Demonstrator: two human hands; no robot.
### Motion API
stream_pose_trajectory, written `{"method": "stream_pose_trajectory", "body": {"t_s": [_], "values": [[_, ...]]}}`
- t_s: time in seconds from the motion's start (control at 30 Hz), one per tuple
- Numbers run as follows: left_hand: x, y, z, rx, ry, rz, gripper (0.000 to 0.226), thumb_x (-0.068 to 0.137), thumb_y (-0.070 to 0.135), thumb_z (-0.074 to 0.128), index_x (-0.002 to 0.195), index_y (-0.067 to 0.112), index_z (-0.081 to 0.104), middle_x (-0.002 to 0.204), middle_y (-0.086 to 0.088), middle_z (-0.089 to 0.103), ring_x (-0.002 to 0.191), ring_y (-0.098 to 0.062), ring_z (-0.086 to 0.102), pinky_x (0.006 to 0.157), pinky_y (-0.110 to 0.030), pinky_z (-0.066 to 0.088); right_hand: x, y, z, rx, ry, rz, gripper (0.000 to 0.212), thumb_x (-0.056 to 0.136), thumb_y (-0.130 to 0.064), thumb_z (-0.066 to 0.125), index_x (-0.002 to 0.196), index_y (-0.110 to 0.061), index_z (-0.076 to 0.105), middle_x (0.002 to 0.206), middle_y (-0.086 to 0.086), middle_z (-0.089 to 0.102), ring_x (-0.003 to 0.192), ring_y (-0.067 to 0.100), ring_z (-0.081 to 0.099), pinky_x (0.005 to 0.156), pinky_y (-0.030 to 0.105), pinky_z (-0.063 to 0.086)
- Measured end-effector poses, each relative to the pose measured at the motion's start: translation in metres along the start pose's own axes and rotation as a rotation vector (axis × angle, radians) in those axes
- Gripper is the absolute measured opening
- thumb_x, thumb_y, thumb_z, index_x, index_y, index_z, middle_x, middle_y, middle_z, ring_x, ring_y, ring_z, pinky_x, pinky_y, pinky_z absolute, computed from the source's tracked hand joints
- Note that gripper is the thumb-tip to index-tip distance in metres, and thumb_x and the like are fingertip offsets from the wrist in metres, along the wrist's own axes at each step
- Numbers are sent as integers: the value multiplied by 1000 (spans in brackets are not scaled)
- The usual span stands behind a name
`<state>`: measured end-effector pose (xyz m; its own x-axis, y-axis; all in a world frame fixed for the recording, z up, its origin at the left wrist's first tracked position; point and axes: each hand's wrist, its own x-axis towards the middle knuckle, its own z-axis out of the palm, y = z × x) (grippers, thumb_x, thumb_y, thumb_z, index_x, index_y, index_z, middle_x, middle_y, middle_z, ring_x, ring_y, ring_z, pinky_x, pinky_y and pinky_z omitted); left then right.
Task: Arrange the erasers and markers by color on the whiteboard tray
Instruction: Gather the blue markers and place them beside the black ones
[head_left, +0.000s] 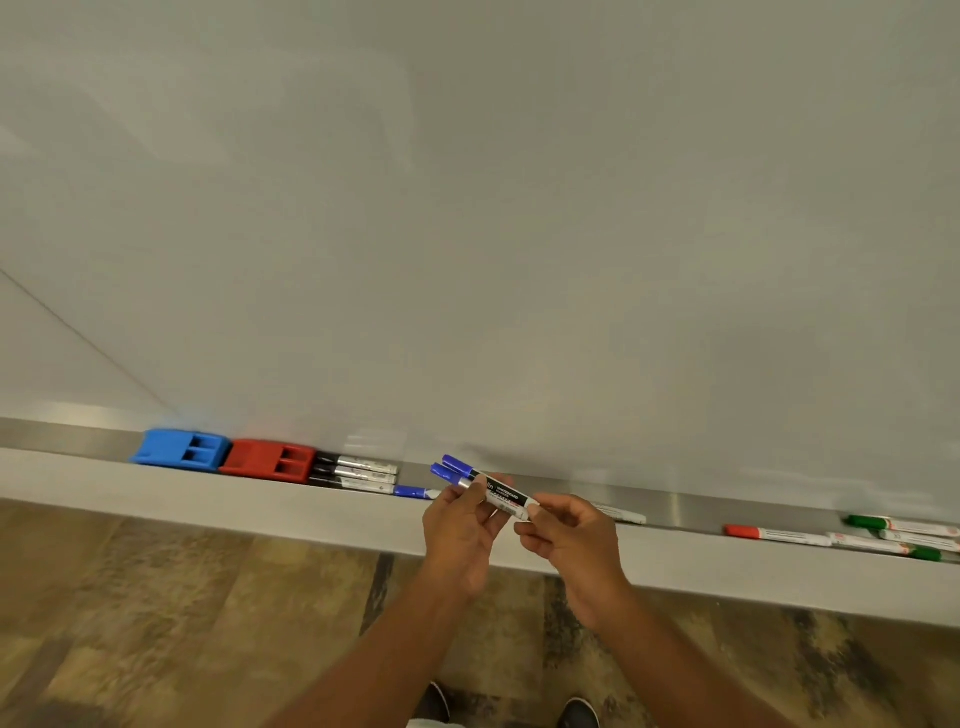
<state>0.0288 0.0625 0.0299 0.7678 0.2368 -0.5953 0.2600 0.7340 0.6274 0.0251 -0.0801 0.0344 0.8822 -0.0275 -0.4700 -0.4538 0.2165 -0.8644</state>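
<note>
Two blue-capped markers (457, 469) are held together above the whiteboard tray (691, 506), caps pointing up-left. My left hand (460, 535) grips their middle, and my right hand (569, 540) pinches their lower end. On the tray's left sit a blue eraser (179, 449) and a red eraser (267, 458), side by side. Three black markers (356, 473) lie stacked right of the red eraser. Another blue marker (413, 491) lies on the tray just left of my left hand. Far right lie a red marker (769, 533) and green markers (898, 527).
The whiteboard (467, 234) fills the upper view. A white marker end (626, 514) shows on the tray behind my right hand. The tray's front lip (208, 514) runs across the view, with patterned floor (156, 623) and my shoes (576, 712) below.
</note>
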Motion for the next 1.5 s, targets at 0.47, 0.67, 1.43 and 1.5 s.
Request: {"method": "stream_pose_trajectory", "body": {"t_s": [0.47, 0.67, 1.43, 1.5], "values": [[20, 25, -58, 281, 332, 7, 18, 100, 11, 71, 115, 1, 70, 110, -17, 76, 104, -34, 75, 98, -49, 61, 35, 22, 55, -83, 132, 36, 14, 86, -5, 80, 98, -6, 76, 83, 9, 80, 78, 27, 79, 72, 29, 64], [21, 33, -72, 629, 398, 231, 29, 102, 10, 64, 131, 8, 69, 113, -7, 74, 105, -24, 69, 100, -43, 59, 47, 31, 57, -237, 148, 32, 16, 82, -8, 83, 94, -18, 78, 77, -2, 79, 78, 20, 78, 74, 30, 64], [55, 13, -84, 2257, -286, 553, 87, 106, 61, 33, 165, 23, -19, 172, 1, -28, 158, -24, -28, 127, -56, -17, 79, 22, 75, -853, 34, -165, 21, 86, -16, 81, 106, -12, 78, 101, 5, 78, 93, 21, 72, 90, 37, 58], [55, 12, -83, 2266, -295, 538, 88, 106, 63, 32, 165, 22, -19, 171, 0, -29, 158, -25, -29, 129, -58, -14, 79, 23, 71, -898, 42, -191, 21, 87, -19, 79, 108, -13, 77, 102, 4, 77, 91, 19, 70, 86, 33, 57]]}}
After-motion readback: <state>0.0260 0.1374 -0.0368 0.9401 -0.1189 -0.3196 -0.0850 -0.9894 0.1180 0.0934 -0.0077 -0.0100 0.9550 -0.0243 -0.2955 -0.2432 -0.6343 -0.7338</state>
